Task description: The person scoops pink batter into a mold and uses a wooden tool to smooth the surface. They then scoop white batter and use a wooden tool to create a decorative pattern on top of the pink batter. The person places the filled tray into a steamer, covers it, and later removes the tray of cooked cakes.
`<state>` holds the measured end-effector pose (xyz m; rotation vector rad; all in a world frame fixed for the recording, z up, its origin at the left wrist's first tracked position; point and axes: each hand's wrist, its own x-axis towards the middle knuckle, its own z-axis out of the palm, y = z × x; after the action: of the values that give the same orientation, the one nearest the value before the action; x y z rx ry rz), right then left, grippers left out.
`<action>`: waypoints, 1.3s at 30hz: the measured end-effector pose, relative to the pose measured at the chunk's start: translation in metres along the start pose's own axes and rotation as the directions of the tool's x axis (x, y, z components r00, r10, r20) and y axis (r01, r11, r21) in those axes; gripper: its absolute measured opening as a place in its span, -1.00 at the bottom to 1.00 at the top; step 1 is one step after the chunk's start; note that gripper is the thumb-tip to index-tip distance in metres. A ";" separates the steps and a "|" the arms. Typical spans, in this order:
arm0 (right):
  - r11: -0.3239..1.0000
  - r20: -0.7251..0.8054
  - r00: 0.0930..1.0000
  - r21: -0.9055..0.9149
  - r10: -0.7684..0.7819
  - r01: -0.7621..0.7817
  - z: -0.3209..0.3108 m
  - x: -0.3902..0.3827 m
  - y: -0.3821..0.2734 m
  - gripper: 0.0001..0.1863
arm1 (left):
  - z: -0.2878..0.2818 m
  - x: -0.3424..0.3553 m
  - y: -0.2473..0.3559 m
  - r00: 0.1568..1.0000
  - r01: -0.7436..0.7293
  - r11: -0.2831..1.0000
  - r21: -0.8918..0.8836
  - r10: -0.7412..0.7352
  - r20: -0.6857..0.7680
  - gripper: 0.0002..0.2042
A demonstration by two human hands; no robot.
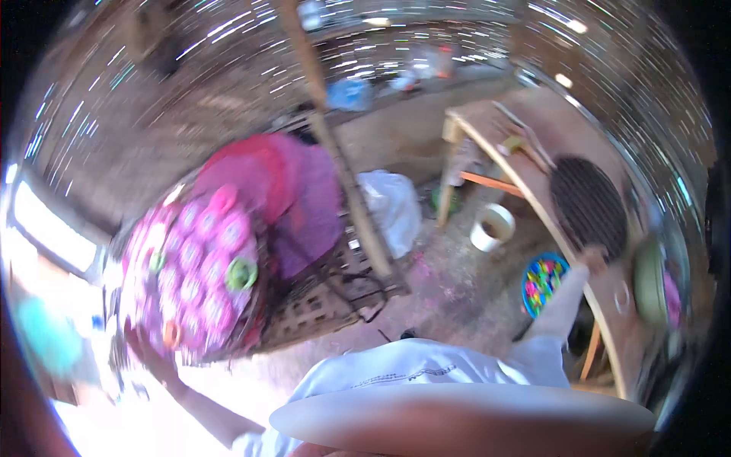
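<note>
Left hand: my arm stretches out left; grip on the lower edge of the pink flowered tray, closure blurred, cannot tell.
Tray: tilted, left of the wooden post.
Care: I'd support the underside, keep it level.
Right hand: far right of the post, resting on the table edge; grip unclear.

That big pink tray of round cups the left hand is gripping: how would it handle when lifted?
The pink tray is broad and stands tilted, so probably unwieldy for the left hand alone at its lower edge. It may flex. The loose-looking green piece might slide off; blur hides detail.
</note>
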<state>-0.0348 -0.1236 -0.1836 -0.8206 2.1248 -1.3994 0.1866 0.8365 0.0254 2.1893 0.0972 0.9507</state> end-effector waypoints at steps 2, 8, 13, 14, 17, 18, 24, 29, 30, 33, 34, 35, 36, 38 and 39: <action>0.979 -0.053 0.979 -0.067 -0.197 0.194 -0.018 -0.035 -0.011 -0.15 | 0.000 -0.002 0.019 0.999 0.015 0.990 -0.143 -0.019 -0.030 -0.60; 0.305 0.340 -0.005 0.850 -0.940 0.430 -0.046 -0.332 -0.110 -0.62 | -0.009 0.035 0.021 0.996 -0.090 0.992 -0.084 0.091 0.017 -0.62; 0.144 0.027 -0.710 0.984 -0.704 -0.105 -0.236 -0.625 -0.151 -0.70 | -0.013 0.038 0.040 0.941 -0.263 0.905 0.333 0.165 0.294 -0.46; 0.047 -0.090 -0.783 0.987 -0.616 -0.151 -0.235 -0.667 -0.146 -0.67 | -0.016 0.038 0.040 0.932 -0.282 0.891 0.356 0.167 0.322 -0.45; -0.159 -0.222 -0.801 0.974 -0.555 -0.159 -0.213 -0.762 -0.121 -0.54 | -0.023 0.043 0.024 0.911 -0.323 0.894 0.310 0.205 0.359 -0.47; -0.211 -0.194 -0.817 0.973 -0.543 -0.091 -0.193 -0.784 -0.111 -0.50 | -0.025 0.048 0.017 0.905 -0.338 0.899 0.279 0.228 0.359 -0.48; 0.057 0.243 -0.945 0.970 -0.217 0.237 -0.188 -0.799 -0.131 -0.39 | -0.039 0.077 -0.042 0.918 -0.287 0.953 0.098 0.244 0.312 -0.58; -0.054 -0.059 -0.946 0.998 -0.319 -0.044 -0.276 -0.736 -0.142 -0.39 | -0.006 0.105 -0.070 0.885 -0.269 0.956 0.119 0.196 0.423 -0.55; -0.037 -0.019 -0.981 0.999 -0.191 -0.012 -0.297 -0.722 -0.140 -0.39 | 0.006 0.112 -0.080 0.890 -0.335 0.937 0.101 0.279 0.361 -0.43; -0.014 0.102 -0.993 0.995 -0.057 0.103 -0.321 -0.686 -0.124 -0.37 | 0.048 0.140 -0.072 0.887 -0.291 0.914 0.283 0.146 0.439 -0.28; -0.002 0.128 -0.991 0.992 -0.050 0.128 -0.325 -0.679 -0.118 -0.36 | 0.062 0.148 -0.076 0.876 -0.292 0.908 0.300 0.127 0.465 -0.24; 0.033 0.129 -0.988 0.991 -0.084 0.127 -0.327 -0.676 -0.112 -0.36 | 0.076 0.156 -0.082 0.866 -0.292 0.901 0.321 0.107 0.489 -0.21; 0.070 0.127 -0.985 0.990 -0.120 0.119 -0.326 -0.675 -0.106 -0.36 | 0.085 0.165 -0.081 0.856 -0.295 0.891 0.345 0.087 0.509 -0.17; 0.089 0.118 -0.980 0.991 -0.163 0.104 -0.328 -0.671 -0.100 -0.36 | 0.096 0.177 -0.078 0.811 -0.295 0.882 0.367 0.028 0.584 -0.18; 0.072 0.111 -0.979 0.992 -0.170 0.100 -0.330 -0.669 -0.097 -0.37 | 0.099 0.181 -0.079 0.785 -0.294 0.877 0.380 -0.005 0.619 -0.19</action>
<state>0.2461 0.5280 0.0663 -2.5109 -0.8394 -0.0281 0.3997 0.8952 0.0379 2.8856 -0.1830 0.2569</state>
